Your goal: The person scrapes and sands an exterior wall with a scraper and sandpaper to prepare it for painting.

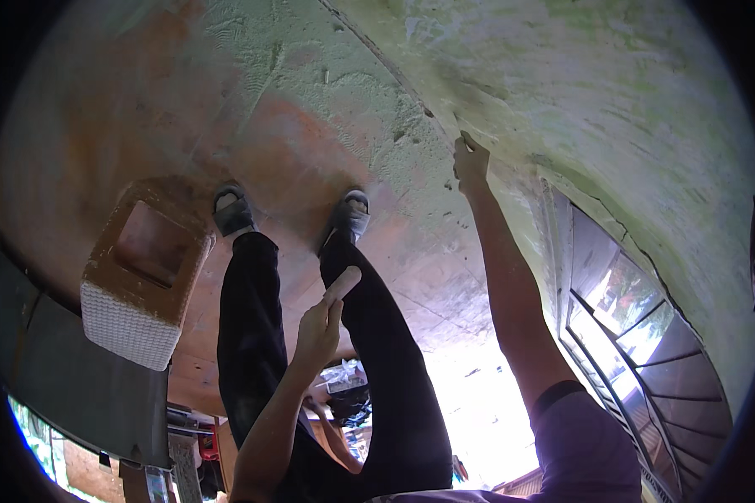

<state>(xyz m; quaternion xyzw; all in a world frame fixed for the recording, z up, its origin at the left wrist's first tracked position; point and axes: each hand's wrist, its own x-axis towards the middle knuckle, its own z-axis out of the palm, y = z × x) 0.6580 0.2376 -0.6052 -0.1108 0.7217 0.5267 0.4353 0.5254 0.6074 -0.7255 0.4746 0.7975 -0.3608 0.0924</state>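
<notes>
My left hand (319, 333) grips a pale, rounded stick-like piece (343, 284) whose free end points up and to the right, in front of my dark trouser leg. My right arm is stretched out, with my right hand (472, 162) at the stained greenish wall (560, 94), close to where it meets the floor (302, 144). Its thumb and fingers are pinched together. A thin dark line shows just beyond the fingertips; whether it is a held tool or a mark on the wall I cannot tell.
My slippered feet (234, 207) stand on the worn floor. Left of them is a brown box-like piece (148, 242) with a square recess and white woven side. A barred window (635, 314) is at right. Between my legs shows another person's arm (336, 434) near a black plastic bag (350, 402).
</notes>
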